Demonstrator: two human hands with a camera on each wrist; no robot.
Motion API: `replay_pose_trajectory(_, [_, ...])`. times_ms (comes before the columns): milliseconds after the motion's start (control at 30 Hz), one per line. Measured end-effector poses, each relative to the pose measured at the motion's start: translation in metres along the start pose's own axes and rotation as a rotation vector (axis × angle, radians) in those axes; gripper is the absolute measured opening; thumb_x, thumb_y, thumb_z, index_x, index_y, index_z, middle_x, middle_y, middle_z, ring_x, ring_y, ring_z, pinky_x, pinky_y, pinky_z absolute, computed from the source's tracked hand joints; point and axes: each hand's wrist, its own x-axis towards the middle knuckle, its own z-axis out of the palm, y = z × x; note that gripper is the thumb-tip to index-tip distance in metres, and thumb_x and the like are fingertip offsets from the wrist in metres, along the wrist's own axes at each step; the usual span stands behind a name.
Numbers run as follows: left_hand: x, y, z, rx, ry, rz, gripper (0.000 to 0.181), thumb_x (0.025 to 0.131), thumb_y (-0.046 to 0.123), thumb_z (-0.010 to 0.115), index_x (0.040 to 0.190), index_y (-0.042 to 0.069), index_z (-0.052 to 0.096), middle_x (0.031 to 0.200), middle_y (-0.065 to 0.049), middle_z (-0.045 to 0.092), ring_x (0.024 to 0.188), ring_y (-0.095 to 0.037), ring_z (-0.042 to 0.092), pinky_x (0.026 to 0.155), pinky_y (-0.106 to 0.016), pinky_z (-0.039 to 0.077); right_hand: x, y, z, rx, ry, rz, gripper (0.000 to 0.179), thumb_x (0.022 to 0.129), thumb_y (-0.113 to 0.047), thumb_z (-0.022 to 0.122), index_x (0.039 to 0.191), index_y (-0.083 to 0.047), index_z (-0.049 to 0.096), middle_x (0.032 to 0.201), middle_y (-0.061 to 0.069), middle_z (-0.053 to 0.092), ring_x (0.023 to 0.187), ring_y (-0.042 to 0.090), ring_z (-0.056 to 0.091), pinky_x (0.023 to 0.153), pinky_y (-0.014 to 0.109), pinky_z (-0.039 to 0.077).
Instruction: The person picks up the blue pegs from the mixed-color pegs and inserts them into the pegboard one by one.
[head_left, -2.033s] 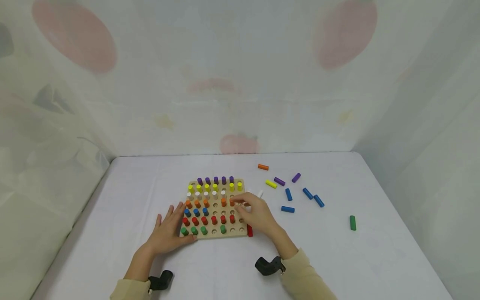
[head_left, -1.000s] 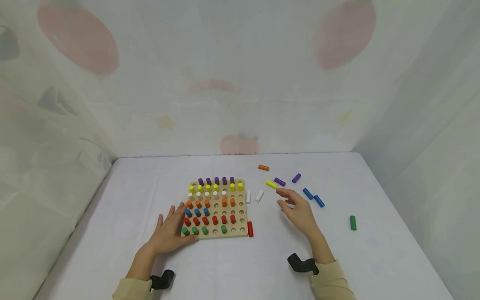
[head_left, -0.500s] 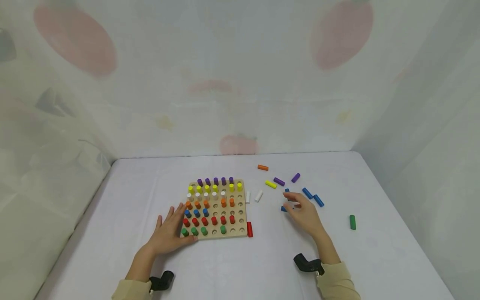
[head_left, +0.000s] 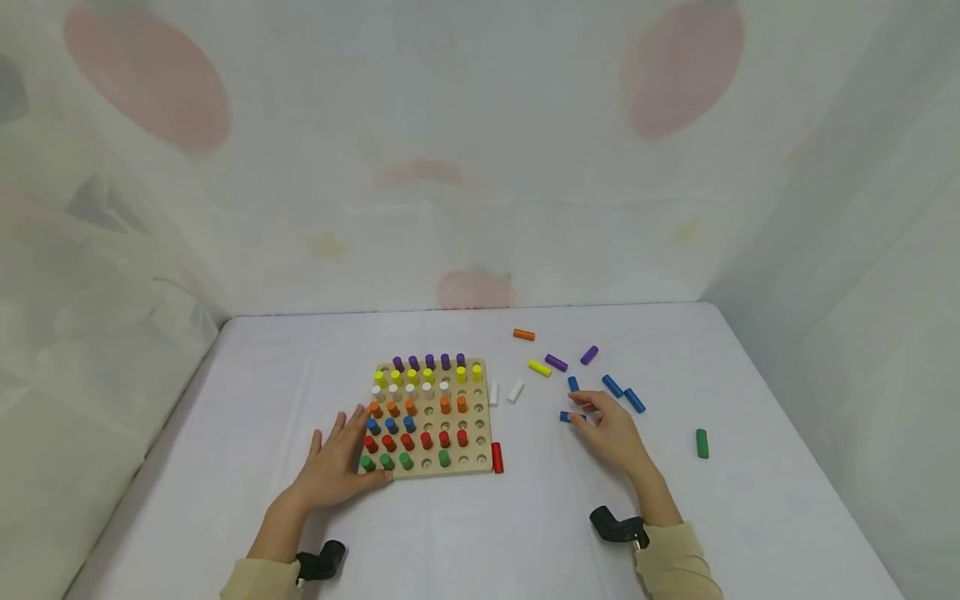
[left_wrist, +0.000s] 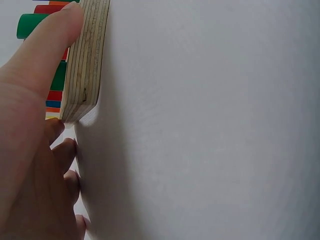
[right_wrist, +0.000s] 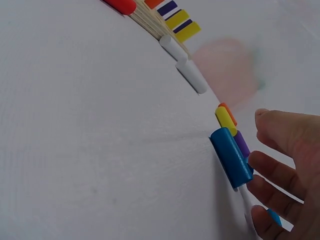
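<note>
My left hand (head_left: 330, 468) rests at the near left corner of a wooden peg board (head_left: 442, 471). Its fingers lie spread along the left edge, and in the left wrist view the thumb (left_wrist: 52, 37) touches the front edge. Rows of coloured pegs stand in the board, with bare holes mainly toward the right. Over a blue peg (right_wrist: 231, 157) lying on the table hovers my right hand (head_left: 613, 433). In the right wrist view its thumb (right_wrist: 282, 132) is apart from that peg; the other fingers are close behind it, and contact cannot be told.
Two white pegs (head_left: 515, 392) and a red peg (head_left: 497, 457) lie beside the board's right edge. Farther right are loose blue pegs (head_left: 634, 400), purple pegs (head_left: 589, 355), a yellow peg (head_left: 540, 367), an orange peg (head_left: 524, 334) and a green peg (head_left: 702, 443). Cloth walls surround the table.
My right hand has left the orange peg in the board and moved right to the loose blue pegs, then lowered slightly toward one. The left hand stays at the board's corner.
</note>
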Motion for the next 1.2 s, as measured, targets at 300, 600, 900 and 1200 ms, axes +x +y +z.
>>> replay_pose_trajectory(300, [-0.001, 0.001, -0.001, -0.012, -0.008, -0.008, 0.110, 0.064, 0.065, 0.069, 0.148, 0.013, 0.020, 0.153, -0.014, 0.018, 0.139, -0.041, 0.007, 0.103, -0.067, -0.004, 0.002, 0.008, 0.005, -0.047, -0.042, 0.003, 0.030, 0.081, -0.014, 0.069, 0.110, -0.009, 0.063, 0.099, 0.002, 0.062, 0.090, 0.015, 0.056, 0.082, 0.036, 0.050])
replay_pose_trajectory(600, [-0.001, 0.001, 0.000, -0.010, -0.010, -0.013, 0.110, 0.064, 0.066, 0.069, 0.148, 0.013, 0.019, 0.153, -0.014, 0.017, 0.140, -0.041, 0.007, 0.104, -0.067, -0.004, 0.003, 0.010, 0.007, -0.068, -0.059, 0.019, 0.025, 0.079, -0.014, 0.071, 0.103, -0.011, 0.065, 0.090, 0.000, 0.059, 0.084, 0.013, 0.054, 0.077, 0.033, 0.049])
replay_pose_trajectory(900, [-0.002, 0.005, -0.004, -0.004, 0.009, -0.007, 0.109, 0.065, 0.065, 0.069, 0.147, 0.010, 0.023, 0.152, -0.016, 0.020, 0.138, -0.043, 0.009, 0.103, -0.068, -0.003, 0.004, 0.009, 0.009, -0.089, -0.056, -0.027, 0.022, 0.077, -0.010, 0.072, 0.098, -0.011, 0.067, 0.084, -0.001, 0.057, 0.076, 0.011, 0.049, 0.069, 0.027, 0.044])
replay_pose_trajectory(1200, [-0.003, 0.007, -0.004, -0.014, 0.004, -0.012, 0.109, 0.065, 0.063, 0.070, 0.146, 0.009, 0.023, 0.152, -0.016, 0.020, 0.139, -0.043, 0.009, 0.103, -0.068, -0.003, 0.007, 0.009, 0.010, -0.134, -0.074, -0.036, 0.019, 0.076, -0.009, 0.072, 0.095, -0.012, 0.068, 0.079, -0.002, 0.054, 0.072, 0.010, 0.045, 0.063, 0.024, 0.039])
